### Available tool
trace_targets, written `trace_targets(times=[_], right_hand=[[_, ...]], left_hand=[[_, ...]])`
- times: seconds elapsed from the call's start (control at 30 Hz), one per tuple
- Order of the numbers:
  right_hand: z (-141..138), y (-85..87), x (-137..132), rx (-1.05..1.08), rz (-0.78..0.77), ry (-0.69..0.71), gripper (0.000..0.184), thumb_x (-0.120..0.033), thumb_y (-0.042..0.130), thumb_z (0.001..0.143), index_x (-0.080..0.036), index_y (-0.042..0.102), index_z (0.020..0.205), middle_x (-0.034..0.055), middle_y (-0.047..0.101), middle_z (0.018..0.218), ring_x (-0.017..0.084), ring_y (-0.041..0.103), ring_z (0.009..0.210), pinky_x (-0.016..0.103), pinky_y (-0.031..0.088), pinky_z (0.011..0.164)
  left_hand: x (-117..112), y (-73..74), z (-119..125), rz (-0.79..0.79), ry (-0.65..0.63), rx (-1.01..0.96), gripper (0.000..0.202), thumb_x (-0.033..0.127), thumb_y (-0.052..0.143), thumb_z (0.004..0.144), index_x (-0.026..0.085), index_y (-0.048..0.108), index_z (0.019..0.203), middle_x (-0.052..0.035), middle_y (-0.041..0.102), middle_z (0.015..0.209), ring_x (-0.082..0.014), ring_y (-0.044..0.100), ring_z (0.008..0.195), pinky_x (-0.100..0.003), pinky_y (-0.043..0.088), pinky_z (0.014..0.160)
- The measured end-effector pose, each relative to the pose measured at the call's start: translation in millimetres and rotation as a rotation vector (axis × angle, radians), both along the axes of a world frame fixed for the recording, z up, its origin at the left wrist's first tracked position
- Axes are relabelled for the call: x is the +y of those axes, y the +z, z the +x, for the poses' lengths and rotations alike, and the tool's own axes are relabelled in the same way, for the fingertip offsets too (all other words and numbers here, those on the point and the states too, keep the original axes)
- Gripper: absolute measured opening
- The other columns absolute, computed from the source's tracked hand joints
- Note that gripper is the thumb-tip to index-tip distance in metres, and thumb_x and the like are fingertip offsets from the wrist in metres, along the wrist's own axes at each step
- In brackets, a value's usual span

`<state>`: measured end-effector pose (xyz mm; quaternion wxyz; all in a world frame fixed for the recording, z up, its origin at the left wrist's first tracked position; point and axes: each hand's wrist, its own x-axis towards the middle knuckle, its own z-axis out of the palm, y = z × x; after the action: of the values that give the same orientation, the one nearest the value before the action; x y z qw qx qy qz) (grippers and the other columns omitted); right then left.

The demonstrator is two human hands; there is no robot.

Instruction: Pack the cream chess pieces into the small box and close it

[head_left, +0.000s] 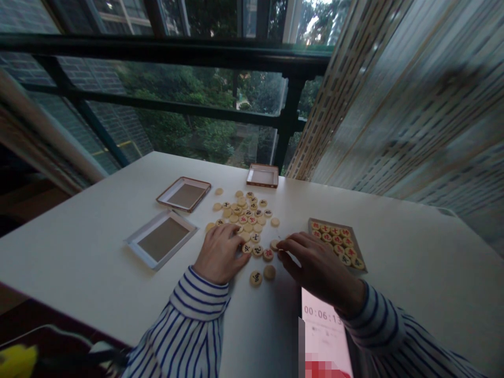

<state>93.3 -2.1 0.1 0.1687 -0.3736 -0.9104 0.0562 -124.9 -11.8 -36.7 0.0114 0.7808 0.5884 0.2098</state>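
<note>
Several round wooden chess discs (248, 218) with red or black characters lie scattered in the middle of a white table (79, 252). My left hand (219, 253) rests palm down at the near edge of the pile, fingers curled over some discs. My right hand (315, 262) reaches left beside it, thumb and forefinger pinched around a disc (274, 244). Two loose discs (262, 275) lie just in front of both hands. To the right, a flat tray (356, 242) holds rows of sorted discs.
Two shallow box parts lie left of the pile: a white-rimmed one (161, 239) and a brown-rimmed one (184, 193). A small brown box (262, 176) stands at the far edge. A phone (325, 336) showing a timer lies near my right wrist. Window railing behind.
</note>
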Motion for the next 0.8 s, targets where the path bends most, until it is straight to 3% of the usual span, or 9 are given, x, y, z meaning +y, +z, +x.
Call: trace_targets(times=[0.43, 0.8], right_hand=[[1, -1.4, 1, 0.001, -0.005, 0.001, 0.019, -0.020, 0.043, 0.088, -0.018, 0.061, 0.095, 0.0070, 0.061, 0.085, 0.016, 0.053, 0.083, 0.030, 0.040, 0.072], [2, -1.0, 1, 0.007, -0.009, 0.010, 0.019, -0.021, 0.043, 0.088, -0.017, 0.061, 0.093, 0.0071, 0.062, 0.084, 0.016, 0.053, 0.082, 0.030, 0.040, 0.072]], left_hand=[[-1, 2.7, 3, 0.065, -0.002, 0.022, 0.019, 0.031, 0.061, 0.072, 0.019, 0.064, 0.086, -0.0096, 0.059, 0.110, -0.0264, 0.051, 0.105, -0.049, 0.033, 0.096], [-3, 12.0, 10, 0.171, -0.063, -0.110, 0.019, 0.027, 0.061, 0.071, 0.018, 0.062, 0.087, -0.0097, 0.062, 0.108, -0.0257, 0.053, 0.105, -0.048, 0.035, 0.096]])
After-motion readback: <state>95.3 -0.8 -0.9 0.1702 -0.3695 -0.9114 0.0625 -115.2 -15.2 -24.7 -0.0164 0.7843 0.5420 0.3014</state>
